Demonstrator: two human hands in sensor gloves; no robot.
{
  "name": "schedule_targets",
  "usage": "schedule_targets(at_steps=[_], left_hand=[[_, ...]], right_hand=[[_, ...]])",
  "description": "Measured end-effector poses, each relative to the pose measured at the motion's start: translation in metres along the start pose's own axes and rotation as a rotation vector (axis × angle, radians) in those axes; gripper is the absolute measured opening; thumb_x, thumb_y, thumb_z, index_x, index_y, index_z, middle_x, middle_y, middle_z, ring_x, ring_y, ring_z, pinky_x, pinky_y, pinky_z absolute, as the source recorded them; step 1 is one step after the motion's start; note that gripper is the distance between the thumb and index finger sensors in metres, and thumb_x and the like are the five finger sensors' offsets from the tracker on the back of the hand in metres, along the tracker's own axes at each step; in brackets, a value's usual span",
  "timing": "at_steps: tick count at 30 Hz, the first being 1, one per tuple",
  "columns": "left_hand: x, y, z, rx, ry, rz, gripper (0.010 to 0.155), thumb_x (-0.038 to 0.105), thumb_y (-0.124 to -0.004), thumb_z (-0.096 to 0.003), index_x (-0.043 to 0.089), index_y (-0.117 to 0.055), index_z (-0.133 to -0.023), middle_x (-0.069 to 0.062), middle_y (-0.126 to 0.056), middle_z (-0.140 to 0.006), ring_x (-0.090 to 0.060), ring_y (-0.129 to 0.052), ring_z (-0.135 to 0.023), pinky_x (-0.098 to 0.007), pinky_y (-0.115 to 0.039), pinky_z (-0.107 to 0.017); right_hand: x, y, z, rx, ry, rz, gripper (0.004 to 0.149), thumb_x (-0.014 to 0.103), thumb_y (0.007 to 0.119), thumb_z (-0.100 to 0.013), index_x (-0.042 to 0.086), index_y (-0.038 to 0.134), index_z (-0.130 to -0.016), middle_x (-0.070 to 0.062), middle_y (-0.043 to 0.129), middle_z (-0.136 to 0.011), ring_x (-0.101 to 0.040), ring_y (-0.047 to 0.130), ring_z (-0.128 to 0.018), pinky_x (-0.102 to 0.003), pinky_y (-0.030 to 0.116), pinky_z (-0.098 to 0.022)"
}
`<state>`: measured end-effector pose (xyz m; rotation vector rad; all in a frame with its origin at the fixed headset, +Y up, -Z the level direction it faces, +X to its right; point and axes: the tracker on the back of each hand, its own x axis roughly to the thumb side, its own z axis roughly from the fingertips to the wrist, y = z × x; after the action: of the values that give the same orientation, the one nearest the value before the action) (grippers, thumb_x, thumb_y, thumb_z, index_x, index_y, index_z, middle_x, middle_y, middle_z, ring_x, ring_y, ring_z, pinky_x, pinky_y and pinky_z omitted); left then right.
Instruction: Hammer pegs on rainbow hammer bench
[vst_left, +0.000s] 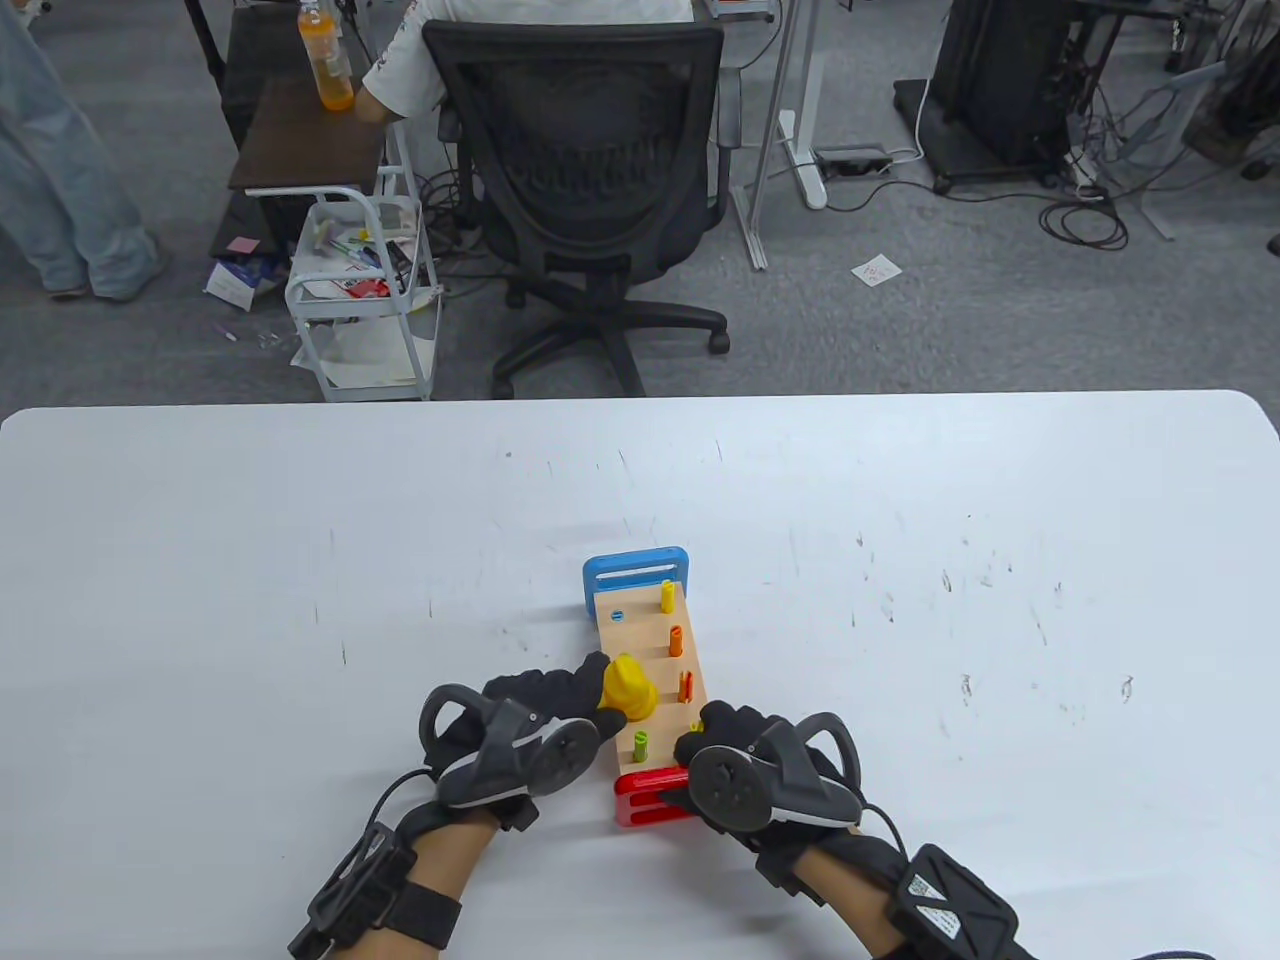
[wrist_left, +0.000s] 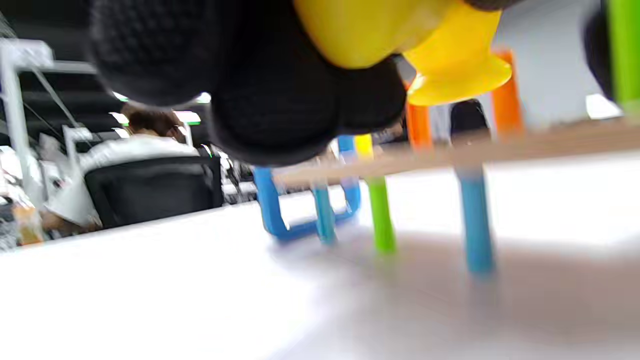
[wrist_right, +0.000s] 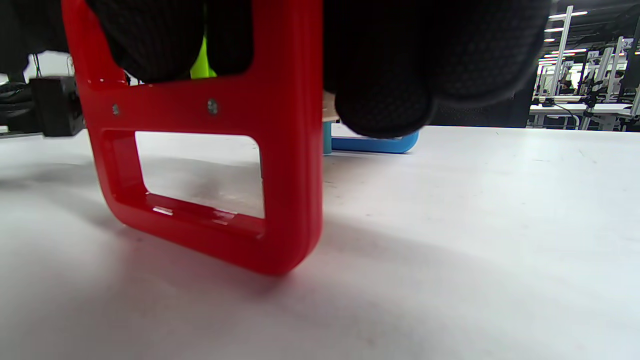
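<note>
The hammer bench (vst_left: 648, 642) lies in the table's near middle, a wooden top with a blue end (vst_left: 636, 570) far and a red end (vst_left: 640, 795) near me. Yellow (vst_left: 667, 596), orange (vst_left: 676, 640) and green (vst_left: 640, 745) pegs stand up from it; a blue peg (vst_left: 616, 615) sits flush. My left hand (vst_left: 598, 702) grips the yellow hammer (vst_left: 628, 688), its head over the bench's left side. My right hand (vst_left: 712, 738) grips the red end. In the left wrist view the hammer head (wrist_left: 450, 55) hangs just above the board (wrist_left: 500, 147). In the right wrist view my fingers (wrist_right: 400, 65) curl over the red end (wrist_right: 280, 150).
Beyond the table's far edge a person sits in a black office chair (vst_left: 590, 170). A white cart (vst_left: 365, 290) and a side table with an orange bottle (vst_left: 326, 55) stand at the far left, near a standing person's legs (vst_left: 70, 200).
</note>
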<state>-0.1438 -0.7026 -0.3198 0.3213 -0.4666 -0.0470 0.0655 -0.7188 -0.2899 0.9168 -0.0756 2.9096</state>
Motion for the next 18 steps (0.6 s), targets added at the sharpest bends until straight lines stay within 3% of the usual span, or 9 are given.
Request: schedule_targets(at_steps=[1,5,8,10,13,15,16,17,18], left_hand=[[-0.004,0.012,0.001,0.102,0.018,0.035,0.071,0.066,-0.054,-0.0500,0.026,-0.072,-0.106,0.008,-0.104,-0.064,-0.015,-0.110,-0.041,-0.029,-0.095,-0.030],[-0.014,0.067,0.019,0.320,0.052,0.273,0.071,0.067,-0.054,-0.0507,0.025,-0.072,-0.106,0.006,-0.104,-0.064,-0.015,-0.109,-0.041,-0.030,-0.095,-0.030],[-0.011,0.101,0.034,0.457,0.018,0.265,0.071,0.067,-0.054,-0.0507,0.025,-0.072,-0.106,0.006,-0.104,-0.064,-0.016,-0.109,-0.041,-0.030,-0.094,-0.030],[-0.007,0.107,0.038,0.471,0.013,0.232,0.071,0.067,-0.053,-0.0511,0.025,-0.071,-0.106,0.007,-0.103,-0.064,-0.015,-0.109,-0.041,-0.029,-0.094,-0.030],[0.005,0.082,0.035,0.361,-0.039,0.177,0.071,0.066,-0.052,-0.0512,0.025,-0.071,-0.106,0.006,-0.103,-0.064,-0.016,-0.109,-0.041,-0.029,-0.095,-0.030],[0.017,0.044,0.028,0.118,-0.099,0.065,0.071,0.065,-0.053,-0.0509,0.025,-0.074,-0.106,0.005,-0.104,-0.063,-0.017,-0.110,-0.040,-0.030,-0.095,-0.029],[0.026,0.022,0.025,-0.078,-0.166,-0.045,0.071,0.065,-0.053,-0.0506,0.026,-0.074,-0.105,0.005,-0.104,-0.063,-0.017,-0.109,-0.040,-0.031,-0.094,-0.029],[0.025,0.019,0.028,-0.055,-0.104,-0.137,0.072,0.069,-0.041,-0.0488,0.034,-0.063,-0.107,0.016,-0.101,-0.066,-0.004,-0.110,-0.041,-0.020,-0.097,-0.030],[0.024,0.023,0.028,0.108,-0.164,-0.040,0.071,0.067,-0.049,-0.0489,0.028,-0.074,-0.104,0.010,-0.106,-0.060,-0.011,-0.111,-0.034,-0.025,-0.096,-0.025]], right_hand=[[0.000,0.000,0.000,-0.002,-0.001,-0.002,0.037,0.050,0.074,-0.055,0.017,0.083,-0.069,-0.019,0.082,-0.078,-0.036,0.094,-0.058,-0.057,0.080,-0.050],[0.000,0.000,0.000,0.000,-0.002,-0.003,0.037,0.050,0.074,-0.055,0.017,0.083,-0.069,-0.019,0.082,-0.078,-0.037,0.094,-0.058,-0.057,0.080,-0.050],[0.000,0.000,0.000,0.001,-0.003,-0.005,0.037,0.050,0.074,-0.055,0.017,0.083,-0.069,-0.019,0.082,-0.078,-0.037,0.094,-0.058,-0.057,0.080,-0.050],[0.000,0.000,0.000,0.000,-0.002,-0.004,0.037,0.050,0.074,-0.055,0.017,0.083,-0.069,-0.019,0.082,-0.078,-0.037,0.094,-0.058,-0.057,0.080,-0.050],[0.000,0.000,0.000,0.000,-0.001,-0.002,0.037,0.050,0.073,-0.056,0.017,0.083,-0.069,-0.019,0.082,-0.078,-0.037,0.094,-0.058,-0.057,0.080,-0.050],[0.000,0.000,0.000,0.000,0.000,-0.002,0.037,0.050,0.074,-0.055,0.017,0.083,-0.069,-0.019,0.082,-0.078,-0.037,0.094,-0.058,-0.057,0.080,-0.050],[0.000,0.000,0.000,0.000,0.001,-0.002,0.037,0.050,0.074,-0.055,0.017,0.083,-0.069,-0.019,0.082,-0.078,-0.037,0.094,-0.058,-0.057,0.080,-0.050],[0.000,0.000,0.000,0.001,0.001,-0.001,0.037,0.050,0.074,-0.055,0.017,0.083,-0.069,-0.018,0.082,-0.078,-0.036,0.094,-0.058,-0.057,0.080,-0.050],[0.000,0.000,0.000,0.000,0.001,-0.001,0.037,0.050,0.074,-0.056,0.017,0.083,-0.069,-0.019,0.082,-0.078,-0.036,0.094,-0.058,-0.057,0.080,-0.050]])
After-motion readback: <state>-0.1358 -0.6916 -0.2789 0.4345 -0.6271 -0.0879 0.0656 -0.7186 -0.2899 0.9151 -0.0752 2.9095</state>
